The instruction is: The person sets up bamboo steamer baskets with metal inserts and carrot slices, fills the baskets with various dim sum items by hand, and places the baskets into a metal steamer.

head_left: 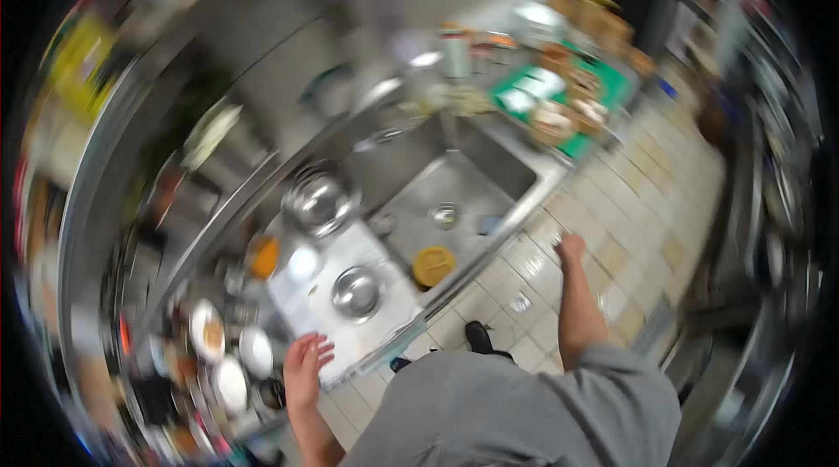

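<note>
My left hand (pixel 306 368) hovers by the near-left edge of a white work surface (pixel 381 250), its fingers spread and nothing held. On that surface sits a shiny metal bowl (pixel 357 292). A second metal bowl (pixel 322 203) and a small white round dish (pixel 304 263) stand farther back. My right hand (pixel 570 247) hangs over the tiled floor beside the sink's front edge, touching nothing. Its fingers look curled in and no object shows in them, though the picture is blurred.
The steel sink (pixel 411 212) has a yellow round lid (pixel 433 267) inside. Brown and white items cover a green board (pixel 575 145) at the far right. White plates (pixel 231 384) crowd the left counter. A steel counter or appliance (pixel 743 292) lines the right side of the tiled floor.
</note>
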The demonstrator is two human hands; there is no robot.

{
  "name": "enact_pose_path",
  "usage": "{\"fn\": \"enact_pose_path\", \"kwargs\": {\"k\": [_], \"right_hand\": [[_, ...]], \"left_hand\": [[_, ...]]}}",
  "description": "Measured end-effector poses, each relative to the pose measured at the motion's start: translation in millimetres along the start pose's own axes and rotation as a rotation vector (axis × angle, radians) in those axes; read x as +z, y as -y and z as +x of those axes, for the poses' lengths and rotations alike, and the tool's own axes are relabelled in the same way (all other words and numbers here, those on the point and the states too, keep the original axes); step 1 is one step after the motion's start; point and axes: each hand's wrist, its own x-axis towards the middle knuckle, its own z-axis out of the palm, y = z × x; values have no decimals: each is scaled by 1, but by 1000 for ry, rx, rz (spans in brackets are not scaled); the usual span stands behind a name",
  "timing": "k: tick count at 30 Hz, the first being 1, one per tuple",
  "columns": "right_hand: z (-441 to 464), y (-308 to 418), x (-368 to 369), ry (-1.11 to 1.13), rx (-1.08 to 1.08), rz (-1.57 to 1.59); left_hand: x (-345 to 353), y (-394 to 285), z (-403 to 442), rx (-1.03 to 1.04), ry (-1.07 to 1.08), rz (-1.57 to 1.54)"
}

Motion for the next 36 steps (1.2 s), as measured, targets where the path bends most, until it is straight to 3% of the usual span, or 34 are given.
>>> {"fn": "enact_pose_path", "kwargs": {"k": [2,4,7,11,14,18,20,22,26,30,32,34,35,36], "right_hand": [[-28,-27,51,21,399,305],[-69,22,27,-96,521,747],[-73,86,-1,-179,153,864],[-31,249,-76,209,452,1403],[28,327,-56,586,400,1581],[92,407,-31,737,276,1570],[129,437,-4,679,299,1543],[163,467,24,643,367,1526],[233,498,97,807,420,1504],[251,535,55,766,691,1738],[279,527,79,1083,498,2149],[300,521,87,1264,287,2198],[284,525,49,1009,311,1879],[261,521,-1,955,363,1678]], "left_hand": [[-25,3,-17,-33,-130,25],[-52,11,-27,-23,-200,-25],[-79,20,-41,13,-244,-63],[-105,36,-41,39,-237,-125],[-100,52,-22,3,-248,-107],[-68,39,-10,24,-218,-81],[-42,44,-1,16,-239,-33],[-14,49,8,4,-290,-65],[66,30,42,-43,-327,-219],[140,14,86,-77,-193,-206],[170,3,110,-46,-62,-223],[197,-4,144,-57,-14,-216],[211,-4,164,-51,20,-229],[221,-2,188,-82,68,-251]]}}
